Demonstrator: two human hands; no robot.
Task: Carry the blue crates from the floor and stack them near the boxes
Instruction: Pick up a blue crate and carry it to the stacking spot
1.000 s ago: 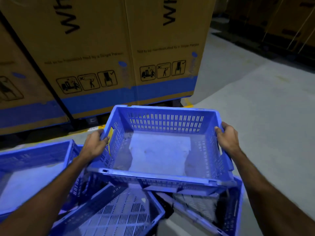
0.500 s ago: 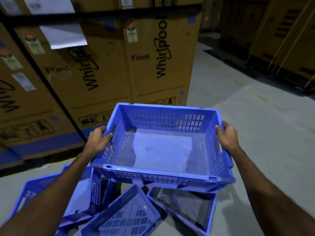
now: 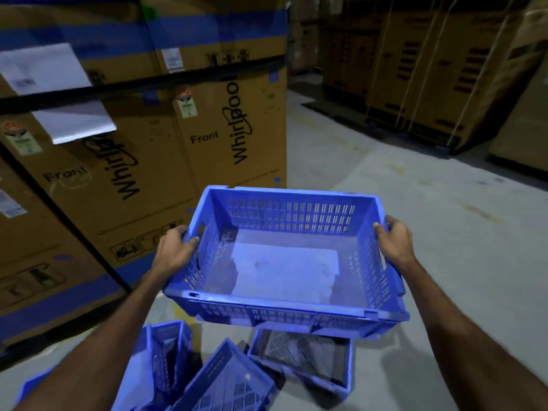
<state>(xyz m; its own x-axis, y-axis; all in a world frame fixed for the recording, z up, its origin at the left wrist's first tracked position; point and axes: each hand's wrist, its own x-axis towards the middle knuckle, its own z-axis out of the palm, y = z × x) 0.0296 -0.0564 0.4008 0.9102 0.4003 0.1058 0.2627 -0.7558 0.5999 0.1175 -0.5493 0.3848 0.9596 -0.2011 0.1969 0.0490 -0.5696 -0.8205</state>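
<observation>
Head view, looking forward and down. Nearest to me, low in the frame: loose blue crates on the floor [image 3: 462,262], tipped at odd angles. One [image 3: 228,381] lies tilted with its slotted wall up, one [image 3: 166,351] stands on its side to its left, one [image 3: 305,360] sits roughly level at right, partly under the crate I hold.

Both forearms reach forward. My left hand [image 3: 173,252] grips the left short rim of the held blue crate [image 3: 284,262]; its fingers [image 3: 192,240] curl over the rim edge, thumb inside. My right hand [image 3: 394,243] grips the right short rim, its fingers wrapped round the outside and the thumb [image 3: 378,226] hooked over the top. Both hands clenched on the crate.

Held crate: upright, open side up, clear of the floor and above the loose ones. Slotted walls, a pale sheet over most of its bottom, nothing else inside.

Beyond it at left: tall brown cardboard boxes [image 3: 231,137] printed "Whirlpool" and "Front", blue band near the base, a second tier on top, white papers [image 3: 44,66] stuck on the faces. The crate's far rim sits close before the right-hand box.

Farther right, across bare floor: more strapped cardboard boxes [image 3: 430,69] in dim light.
</observation>
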